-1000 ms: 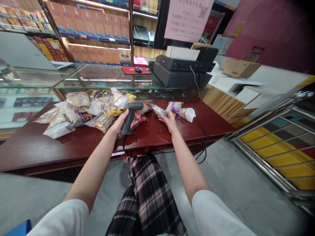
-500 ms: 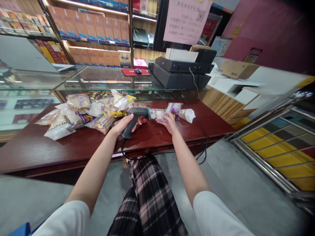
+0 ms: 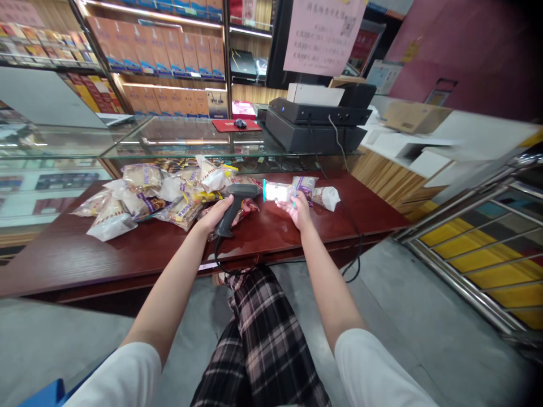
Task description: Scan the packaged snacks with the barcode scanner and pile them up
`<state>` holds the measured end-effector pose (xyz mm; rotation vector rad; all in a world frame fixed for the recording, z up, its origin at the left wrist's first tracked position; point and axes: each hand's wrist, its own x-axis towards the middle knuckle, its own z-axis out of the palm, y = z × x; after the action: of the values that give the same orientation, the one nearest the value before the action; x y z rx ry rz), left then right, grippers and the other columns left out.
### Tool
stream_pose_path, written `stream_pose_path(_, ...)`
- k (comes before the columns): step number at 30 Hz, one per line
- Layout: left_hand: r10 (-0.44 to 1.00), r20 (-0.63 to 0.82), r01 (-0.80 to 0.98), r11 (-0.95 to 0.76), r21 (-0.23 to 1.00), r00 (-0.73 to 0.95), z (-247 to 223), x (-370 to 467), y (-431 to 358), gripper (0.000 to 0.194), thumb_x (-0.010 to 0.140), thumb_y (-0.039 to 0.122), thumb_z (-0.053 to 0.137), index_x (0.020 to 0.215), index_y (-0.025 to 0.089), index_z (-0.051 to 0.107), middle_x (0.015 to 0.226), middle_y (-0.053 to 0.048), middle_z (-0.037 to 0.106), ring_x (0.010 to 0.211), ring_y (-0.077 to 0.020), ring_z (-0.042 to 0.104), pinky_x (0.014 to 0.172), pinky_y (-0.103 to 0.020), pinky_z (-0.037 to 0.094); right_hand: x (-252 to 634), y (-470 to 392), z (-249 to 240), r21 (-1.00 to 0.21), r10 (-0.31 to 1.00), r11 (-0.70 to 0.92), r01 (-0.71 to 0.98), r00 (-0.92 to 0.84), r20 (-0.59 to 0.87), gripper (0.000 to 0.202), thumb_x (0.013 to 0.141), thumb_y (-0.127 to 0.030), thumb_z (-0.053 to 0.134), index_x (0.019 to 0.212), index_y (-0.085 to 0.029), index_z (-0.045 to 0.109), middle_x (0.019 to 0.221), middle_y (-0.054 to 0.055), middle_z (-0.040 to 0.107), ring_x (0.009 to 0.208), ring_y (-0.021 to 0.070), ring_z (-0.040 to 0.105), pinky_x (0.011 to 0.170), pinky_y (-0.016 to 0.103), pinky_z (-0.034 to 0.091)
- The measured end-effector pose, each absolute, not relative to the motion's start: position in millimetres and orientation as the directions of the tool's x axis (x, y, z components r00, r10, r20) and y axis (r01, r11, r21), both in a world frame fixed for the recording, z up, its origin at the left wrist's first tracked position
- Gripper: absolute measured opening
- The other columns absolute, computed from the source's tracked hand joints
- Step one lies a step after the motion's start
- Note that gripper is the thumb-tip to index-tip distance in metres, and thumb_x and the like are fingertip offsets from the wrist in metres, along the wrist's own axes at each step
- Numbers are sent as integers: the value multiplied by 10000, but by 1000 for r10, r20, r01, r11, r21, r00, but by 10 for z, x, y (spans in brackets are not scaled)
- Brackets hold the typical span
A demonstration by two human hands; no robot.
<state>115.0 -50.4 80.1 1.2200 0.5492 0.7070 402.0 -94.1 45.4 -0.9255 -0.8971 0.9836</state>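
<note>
My left hand (image 3: 217, 216) is closed round the grip of a black barcode scanner (image 3: 231, 210), whose head points right. Between the fingers of my right hand (image 3: 298, 209) is a small snack packet (image 3: 278, 192) with light-blue ends, lit bright white by the scanner's light. It is lifted just off the table in front of the scanner head. A red-wrapped packet (image 3: 247, 209) lies partly hidden behind the scanner. Right of my right hand are a purple-and-clear food bag (image 3: 306, 183) and a white-ended packet (image 3: 327, 198).
Several bagged snacks (image 3: 139, 195) are heaped on the left of the dark red table (image 3: 169, 257). Behind stands a glass display counter (image 3: 178, 133) with a mouse (image 3: 240, 123) and a black cash drawer (image 3: 311, 131). A metal railing (image 3: 466, 271) is on the right; the scanner cable hangs below the table edge.
My right hand has taken hold of the blue-ended packet and raised it slightly towards the scanner. A bright light now falls on the packet. My left hand keeps the scanner nearly in place.
</note>
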Motion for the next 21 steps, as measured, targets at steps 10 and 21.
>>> stream_pose_path(10,702,107,-176,27,984,705,754,1130,-443,650,881,696,445,1001,117,715,501,-51,569,415,-131,476,421,-245,360,4054,-913,431,-916,898,328,-232,379,225,338,728,-419,587,952,-275,379,851,-28,632,755,216,733,722,439,606)
stream_pose_path(21,735,-14,-316,308,897,678,881,1110,-464,740,841,765,435,1010,91,689,467,-9,502,396,-122,477,387,-229,365,4041,-867,323,-811,737,329,483,406,541,283,802,-374,540,1047,-233,537,1249,101,585,1212,257,566,1044,464,456)
